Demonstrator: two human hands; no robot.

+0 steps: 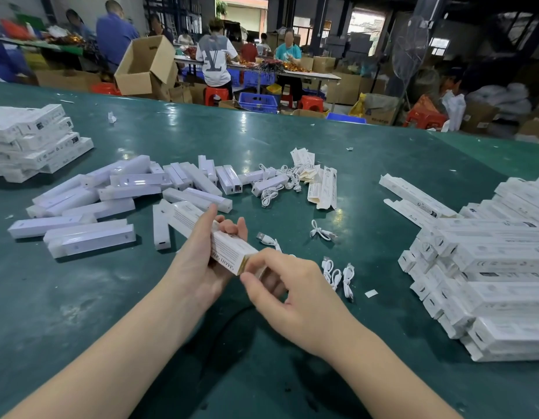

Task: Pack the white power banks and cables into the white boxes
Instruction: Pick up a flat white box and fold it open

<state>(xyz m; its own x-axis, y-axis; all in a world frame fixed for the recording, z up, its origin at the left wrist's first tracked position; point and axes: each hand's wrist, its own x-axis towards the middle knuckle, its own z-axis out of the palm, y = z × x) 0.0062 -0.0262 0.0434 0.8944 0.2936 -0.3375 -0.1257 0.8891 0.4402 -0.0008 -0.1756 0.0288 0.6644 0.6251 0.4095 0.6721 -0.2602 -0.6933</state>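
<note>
Gripping white box [228, 247]: both hands [201, 261].

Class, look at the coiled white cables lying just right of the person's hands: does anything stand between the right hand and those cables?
Nothing visible does. The right hand is pinching the end of the white box, and only bare green table lies between it and the coiled cables.

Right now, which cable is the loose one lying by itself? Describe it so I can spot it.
On the green table, look right of the box the hands hold. The lone cable lies there in a bow shape, apart from the cable tangle farther back and the bundled three nearer you.
</note>
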